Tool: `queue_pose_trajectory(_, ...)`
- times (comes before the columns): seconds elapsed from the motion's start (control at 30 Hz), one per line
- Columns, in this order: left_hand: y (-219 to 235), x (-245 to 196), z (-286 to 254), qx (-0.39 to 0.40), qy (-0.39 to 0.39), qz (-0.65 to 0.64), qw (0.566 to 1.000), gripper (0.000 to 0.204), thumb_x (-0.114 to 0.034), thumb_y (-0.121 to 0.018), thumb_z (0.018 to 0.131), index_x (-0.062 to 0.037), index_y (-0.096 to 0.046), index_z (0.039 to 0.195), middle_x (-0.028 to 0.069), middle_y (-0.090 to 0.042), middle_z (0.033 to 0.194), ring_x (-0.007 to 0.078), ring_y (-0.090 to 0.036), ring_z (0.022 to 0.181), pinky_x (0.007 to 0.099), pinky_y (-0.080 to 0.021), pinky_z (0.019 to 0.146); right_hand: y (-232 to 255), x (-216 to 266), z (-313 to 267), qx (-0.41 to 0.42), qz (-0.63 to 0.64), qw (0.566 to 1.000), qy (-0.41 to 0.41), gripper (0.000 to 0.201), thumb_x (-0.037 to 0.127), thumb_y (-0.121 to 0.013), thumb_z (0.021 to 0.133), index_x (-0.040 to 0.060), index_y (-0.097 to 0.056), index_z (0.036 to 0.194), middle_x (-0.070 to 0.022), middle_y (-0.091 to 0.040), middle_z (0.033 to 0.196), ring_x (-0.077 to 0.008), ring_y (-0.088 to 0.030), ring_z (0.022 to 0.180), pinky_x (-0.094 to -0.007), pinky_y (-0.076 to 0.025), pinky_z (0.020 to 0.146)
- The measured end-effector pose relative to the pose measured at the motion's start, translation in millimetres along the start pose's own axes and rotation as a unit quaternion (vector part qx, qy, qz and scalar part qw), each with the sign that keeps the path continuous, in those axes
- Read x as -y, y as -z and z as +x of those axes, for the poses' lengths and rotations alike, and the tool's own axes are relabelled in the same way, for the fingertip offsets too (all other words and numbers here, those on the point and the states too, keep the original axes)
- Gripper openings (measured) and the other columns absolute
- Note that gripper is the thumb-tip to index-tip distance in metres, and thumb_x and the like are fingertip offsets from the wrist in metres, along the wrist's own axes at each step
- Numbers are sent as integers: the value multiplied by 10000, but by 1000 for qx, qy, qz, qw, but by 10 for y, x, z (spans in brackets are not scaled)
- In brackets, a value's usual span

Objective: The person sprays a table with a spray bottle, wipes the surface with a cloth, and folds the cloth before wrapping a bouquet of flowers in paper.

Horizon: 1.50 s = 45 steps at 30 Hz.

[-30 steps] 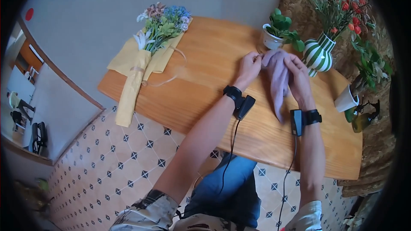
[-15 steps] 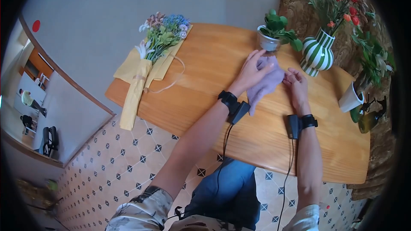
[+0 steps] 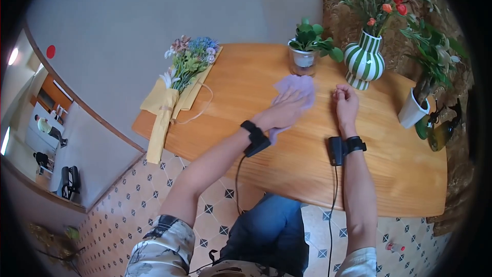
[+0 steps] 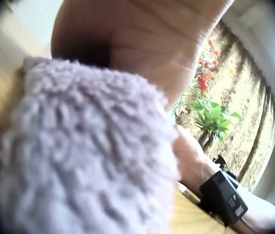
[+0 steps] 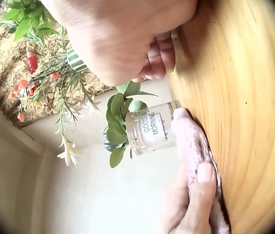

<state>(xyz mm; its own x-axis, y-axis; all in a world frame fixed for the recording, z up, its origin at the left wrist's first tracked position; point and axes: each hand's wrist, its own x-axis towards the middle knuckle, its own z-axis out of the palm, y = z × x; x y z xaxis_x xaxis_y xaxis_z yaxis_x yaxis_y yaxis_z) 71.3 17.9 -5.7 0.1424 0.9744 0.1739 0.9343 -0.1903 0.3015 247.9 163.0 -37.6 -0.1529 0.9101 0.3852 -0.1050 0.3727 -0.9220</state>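
A lilac fluffy cloth point(image 3: 295, 83) lies spread on the wooden table point(image 3: 246, 72). My left hand point(image 3: 285, 111) rests on top of it, palm down with the fingers stretched forward. In the left wrist view, the nubby pile of the cloth point(image 4: 88, 151) fills the foreground below the palm. From the right wrist view, the left thumb point(image 5: 202, 187) lies along the upper side of the cloth. My right hand point(image 3: 347, 106) is to the right of the cloth, low over the table, fingers loosely curled around nothing.
Just beyond the cloth stands a potted plant in a clear cup point(image 3: 303, 61). Behind the right hand is a green-and-white striped vase point(image 3: 365, 62) of flowers. A white pot point(image 3: 413, 110) stands at the right edge, a paper-wrapped bouquet point(image 3: 163, 118) at the left.
The cloth, earlier bunched up and held by both hands, is now spread on the table under the left hand. That hand has moved left with it; the right hand has let go.
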Motion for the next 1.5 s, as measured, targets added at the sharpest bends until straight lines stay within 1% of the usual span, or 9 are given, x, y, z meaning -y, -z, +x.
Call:
queue_pose_trajectory(0.17, 160, 493, -367, -2, -14, -4, 1000, 549, -243, -462, 938, -69, -322, 1439, 246, -290, 1470, 399, -219, 1386, 467, -166, 1139, 18, 13, -26, -16, -4, 1000, -3, 138, 32, -519, 899, -22, -622, 975, -51, -633, 783, -110, -595, 709, -246, -481, 676)
queue_pose_trajectory(0.23, 381, 588, -432, 25, 90, 24, 995, 517, -223, -494, 914, -23, -394, 1381, 262, -307, 1451, 420, -221, 1370, 477, -176, 1130, 15, 27, -22, -13, -7, 1000, 4, 142, 31, -517, 899, -24, -621, 978, -53, -635, 783, -113, -597, 711, -248, -484, 678)
queue_pose_trajectory(0.33, 463, 917, -482, 21, 140, 122, 982, 473, -256, -471, 916, -18, -454, 1325, 267, -363, 1412, 443, -281, 1327, 489, -212, 1110, 15, 60, -13, -31, -8, 999, 13, 154, 34, -508, 902, -22, -621, 990, -55, -638, 799, -115, -599, 716, -254, -487, 684)
queue_pose_trajectory(0.47, 494, 1261, -330, 18, 199, 111, 974, 468, -291, -427, 930, -18, -468, 1308, 261, -380, 1402, 459, -313, 1302, 489, -237, 1098, 33, 151, -28, -56, 4, 998, 23, 155, 43, -506, 904, -12, -621, 991, -53, -642, 825, -112, -587, 714, -255, -482, 689)
queue_pose_trajectory(0.67, 526, 1560, 6, 55, 273, 123, 952, 555, -353, -361, 938, -42, -373, 1398, 203, -359, 1447, 423, -295, 1341, 488, -222, 1115, 66, 255, -13, -137, -32, 988, 60, 147, 81, -512, 912, 26, -630, 981, -37, -636, 818, -98, -552, 720, -250, -444, 685)
queue_pose_trajectory(0.87, 460, 1670, 117, 9, 288, 121, 950, 542, -433, -312, 983, -121, -383, 1420, 172, -290, 1498, 377, -259, 1374, 448, -181, 1142, 136, 223, 55, -180, -3, 982, 64, 141, 104, -517, 924, 39, -635, 966, -21, -603, 772, -86, -532, 703, -237, -418, 646)
queue_pose_trajectory(1.13, 443, 1074, -97, 86, 103, -1, 991, 441, -346, -315, 1005, -142, -480, 1359, 120, -293, 1511, 336, -178, 1414, 415, -96, 1163, 146, 183, 82, -174, 28, 983, 49, 141, 124, -527, 934, 38, -637, 958, 7, -525, 699, -65, -494, 652, -215, -392, 604)
queue_pose_trajectory(1.3, 400, 134, -384, 86, 12, -40, 995, 457, -256, -315, 990, -158, -371, 1433, 133, -275, 1516, 348, -188, 1412, 440, -100, 1164, 250, 180, 101, -195, 30, 979, 46, 144, 124, -531, 931, 34, -640, 962, 10, -532, 700, -62, -492, 643, -210, -392, 595)
queue_pose_trajectory(1.5, 236, -333, -459, 142, -120, -62, 981, 510, -326, -267, 1007, -95, -298, 1461, 153, -229, 1530, 358, -126, 1427, 442, -79, 1163, 378, 155, 154, -232, 30, 971, 57, 161, 106, -516, 926, 12, -638, 976, 5, -548, 709, -61, -493, 639, -210, -394, 590)
